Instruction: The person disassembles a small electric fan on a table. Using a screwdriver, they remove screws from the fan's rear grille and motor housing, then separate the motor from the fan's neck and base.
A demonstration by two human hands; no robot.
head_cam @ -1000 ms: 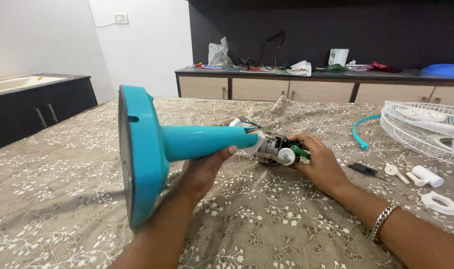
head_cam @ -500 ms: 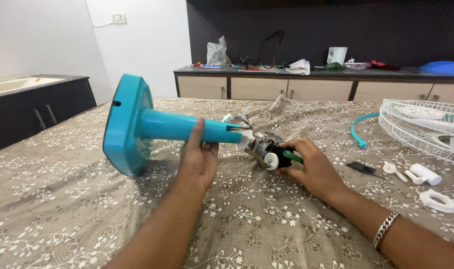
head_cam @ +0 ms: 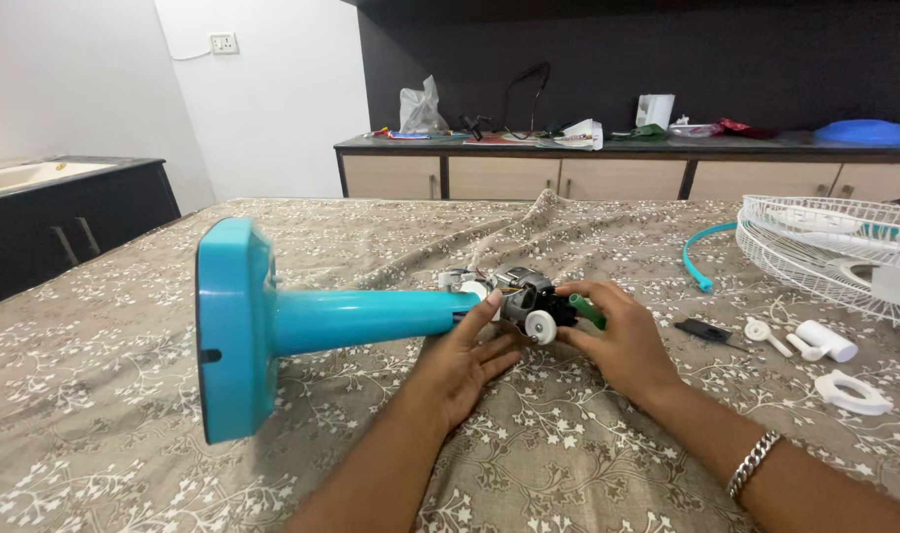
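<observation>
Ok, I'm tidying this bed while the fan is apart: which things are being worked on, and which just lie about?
In hand:
- turquoise fan stand, under the left hand
- motor unit, held by the right hand

Lying about:
- white fan grille
- turquoise rim strip
- white knobs
- white ring piece
- small black piece

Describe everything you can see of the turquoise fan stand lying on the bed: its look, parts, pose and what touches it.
The turquoise fan stand looks like glossy plastic: a flat, rounded base plate joined to a tapering tube. It lies on its side on the patterned bedsheet, base standing on edge at the left, tube pointing right. A small slot shows in the base's rim. At the tube's narrow end sits the fan motor with wires. The left hand cups that end from below; the right hand grips the motor.
</observation>
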